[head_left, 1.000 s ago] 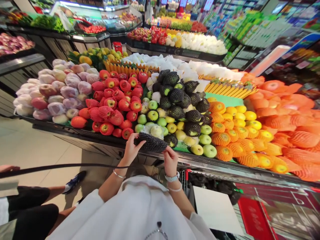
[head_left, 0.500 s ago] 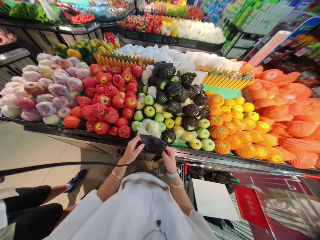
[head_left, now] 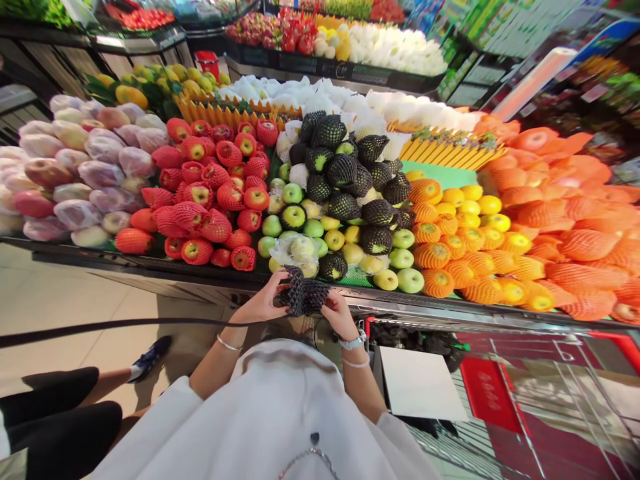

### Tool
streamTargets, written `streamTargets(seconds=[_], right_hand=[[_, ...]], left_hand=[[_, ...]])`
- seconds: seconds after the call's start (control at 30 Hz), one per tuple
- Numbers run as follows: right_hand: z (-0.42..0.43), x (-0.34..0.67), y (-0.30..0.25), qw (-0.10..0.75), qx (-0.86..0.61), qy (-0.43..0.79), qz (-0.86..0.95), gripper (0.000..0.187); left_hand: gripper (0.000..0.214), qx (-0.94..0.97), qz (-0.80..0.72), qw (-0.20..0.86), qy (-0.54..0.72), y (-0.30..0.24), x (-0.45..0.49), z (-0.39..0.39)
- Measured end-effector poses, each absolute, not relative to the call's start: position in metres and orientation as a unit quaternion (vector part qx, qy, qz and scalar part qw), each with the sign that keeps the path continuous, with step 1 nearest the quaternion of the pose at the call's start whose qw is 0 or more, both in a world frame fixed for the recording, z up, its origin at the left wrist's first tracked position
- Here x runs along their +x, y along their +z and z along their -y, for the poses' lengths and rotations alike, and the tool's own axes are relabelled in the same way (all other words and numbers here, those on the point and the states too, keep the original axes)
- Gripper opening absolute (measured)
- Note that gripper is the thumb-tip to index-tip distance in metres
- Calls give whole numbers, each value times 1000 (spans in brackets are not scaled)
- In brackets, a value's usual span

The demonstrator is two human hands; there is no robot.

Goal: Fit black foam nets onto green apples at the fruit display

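A black foam fruit net (head_left: 306,295) is stretched between my two hands, just in front of the display's edge. My left hand (head_left: 265,299) grips its left end, thumb below and fingers above. At the right end, my right hand (head_left: 340,313) pinches the net between thumb and fingers. No fruit shows inside it. Right behind the net are green apples (head_left: 313,229), one bunch in a clear plastic bag (head_left: 299,251), and a pile of fruit in black nets (head_left: 343,170).
Red-netted apples (head_left: 200,193) and wrapped peach-like fruit (head_left: 80,173) lie to the left. Orange-netted fruit (head_left: 470,267) fills the right. A shopping cart (head_left: 500,393) holding a white box (head_left: 420,385) stands at my right. Another person's legs (head_left: 65,407) are at the lower left.
The net was stretched flat and long; now it is bunched shorter and its left end is spread upward. My left hand has turned and opened its grip wider. The view has shifted slightly.
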State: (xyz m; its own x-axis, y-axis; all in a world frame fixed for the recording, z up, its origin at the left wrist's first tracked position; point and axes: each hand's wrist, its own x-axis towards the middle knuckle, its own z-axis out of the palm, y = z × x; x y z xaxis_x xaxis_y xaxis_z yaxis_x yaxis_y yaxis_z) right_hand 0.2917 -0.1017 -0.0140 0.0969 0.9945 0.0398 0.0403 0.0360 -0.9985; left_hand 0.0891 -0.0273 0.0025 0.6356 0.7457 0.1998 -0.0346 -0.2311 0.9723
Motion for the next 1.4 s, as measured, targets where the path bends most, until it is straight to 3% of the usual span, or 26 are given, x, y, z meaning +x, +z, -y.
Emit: streamTargets(seconds=[0.4, 0.53, 0.7, 0.93, 1.17, 1.4], right_hand=[[99, 269, -18, 550, -507, 460, 479, 15], [99, 265, -25, 586, -494, 468, 439, 14], [96, 254, -31, 658, -447, 515, 320, 21], [91, 247, -27, 735, -365, 552, 148, 39], [87, 258, -20, 747, -343, 563, 87, 33], [88, 256, -25, 733, -340, 582, 99, 26]], left_hand=[[65, 811, -233, 451, 290, 9, 112, 34], [65, 798, -228, 467, 306, 7, 117, 41], [56, 695, -246, 529, 421, -16, 124, 51], [27, 731, -235, 356, 533, -39, 128, 71], [30, 828, -184, 264, 459, -38, 127, 81], [19, 782, -233, 315, 485, -26, 116, 56]])
